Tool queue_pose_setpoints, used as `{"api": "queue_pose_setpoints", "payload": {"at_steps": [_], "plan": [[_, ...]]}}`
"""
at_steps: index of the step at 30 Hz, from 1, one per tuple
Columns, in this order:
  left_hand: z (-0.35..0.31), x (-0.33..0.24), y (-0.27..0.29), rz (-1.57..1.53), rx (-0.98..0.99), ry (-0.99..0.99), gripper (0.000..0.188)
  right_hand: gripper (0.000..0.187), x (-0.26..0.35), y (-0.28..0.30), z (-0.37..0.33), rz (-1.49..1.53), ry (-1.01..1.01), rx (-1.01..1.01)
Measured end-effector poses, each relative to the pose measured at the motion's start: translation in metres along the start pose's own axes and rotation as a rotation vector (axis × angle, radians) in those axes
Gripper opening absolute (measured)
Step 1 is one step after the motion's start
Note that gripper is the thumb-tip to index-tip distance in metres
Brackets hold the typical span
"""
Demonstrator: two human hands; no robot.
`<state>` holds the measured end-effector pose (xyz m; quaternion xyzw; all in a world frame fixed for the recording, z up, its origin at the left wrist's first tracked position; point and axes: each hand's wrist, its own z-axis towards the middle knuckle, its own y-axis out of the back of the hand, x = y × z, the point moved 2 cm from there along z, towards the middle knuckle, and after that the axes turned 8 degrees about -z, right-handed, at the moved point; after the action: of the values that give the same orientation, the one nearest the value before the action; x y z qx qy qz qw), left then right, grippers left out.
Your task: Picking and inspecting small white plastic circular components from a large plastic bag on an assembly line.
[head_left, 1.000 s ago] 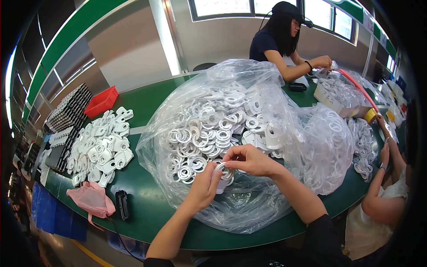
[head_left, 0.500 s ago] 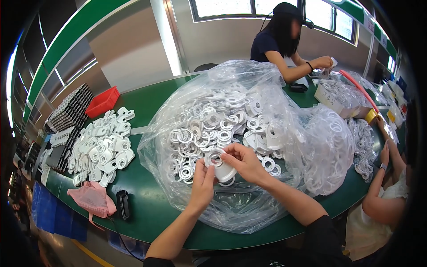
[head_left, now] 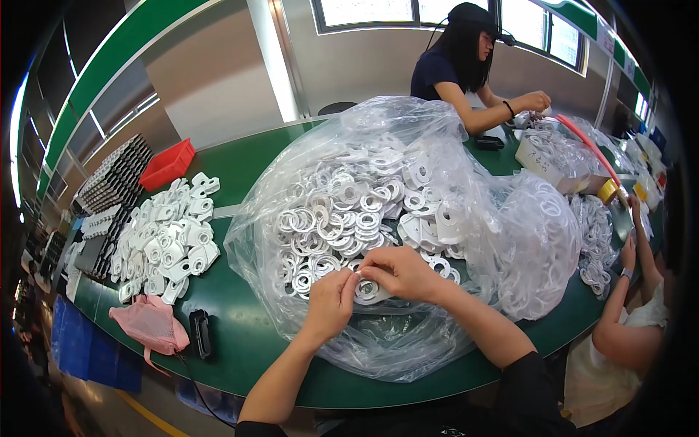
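My left hand (head_left: 329, 304) and my right hand (head_left: 405, 275) meet fingertip to fingertip over a heap of white plastic rings (head_left: 342, 218). Both are closed in a pinch. Between the fingertips a small sliver of a white plastic part (head_left: 358, 273) shows; the rest of it is hidden by the fingers. Just below my right fingers is a flat white piece with a round ring in it (head_left: 369, 292); whether it is touched I cannot tell. The heap lies inside a large clear plastic bag (head_left: 291, 175), opened out around it.
Left of the bag lie a pile of white plate-shaped parts (head_left: 171, 244), a red bin (head_left: 167, 165), stacked dark trays (head_left: 115, 178), a pink pouch (head_left: 151, 325) and a black case (head_left: 200, 333). A filled bag (head_left: 539, 247) stands right. Two people work at the green table (head_left: 247, 371).
The white part, earlier seen face-on between my hands, is now mostly hidden. My right hand has turned and shifted slightly left and down, and my fingertips have come together.
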<state>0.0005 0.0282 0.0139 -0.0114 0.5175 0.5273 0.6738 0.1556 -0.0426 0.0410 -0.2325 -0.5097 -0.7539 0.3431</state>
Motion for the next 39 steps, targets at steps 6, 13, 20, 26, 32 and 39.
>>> {"api": "queue_pose_setpoints", "payload": {"at_steps": [6,13,20,26,32,39], "plan": [[-0.001,0.011,0.0,-0.306,0.069,0.221,0.023,0.014,-0.005,0.0,0.0,0.056,-0.095,0.091],[-0.005,0.007,-0.016,-0.551,-0.098,0.204,0.032,0.011,-0.02,-0.024,0.004,0.617,-0.348,-0.249],[-0.008,0.002,-0.006,-0.303,0.052,0.172,0.037,0.028,-0.013,-0.02,-0.004,0.123,-0.355,-0.138],[-0.004,0.026,0.033,-0.639,0.521,0.531,0.042,0.021,-0.015,-0.002,-0.004,-0.154,-0.186,0.212],[0.007,0.054,0.134,-0.832,-0.828,0.011,0.047,0.019,-0.007,0.03,0.001,-0.337,-0.225,-0.057],[0.01,0.05,0.107,-0.516,-0.737,0.188,0.026,0.014,-0.03,0.029,-0.008,-0.535,-0.289,-0.066]]}}
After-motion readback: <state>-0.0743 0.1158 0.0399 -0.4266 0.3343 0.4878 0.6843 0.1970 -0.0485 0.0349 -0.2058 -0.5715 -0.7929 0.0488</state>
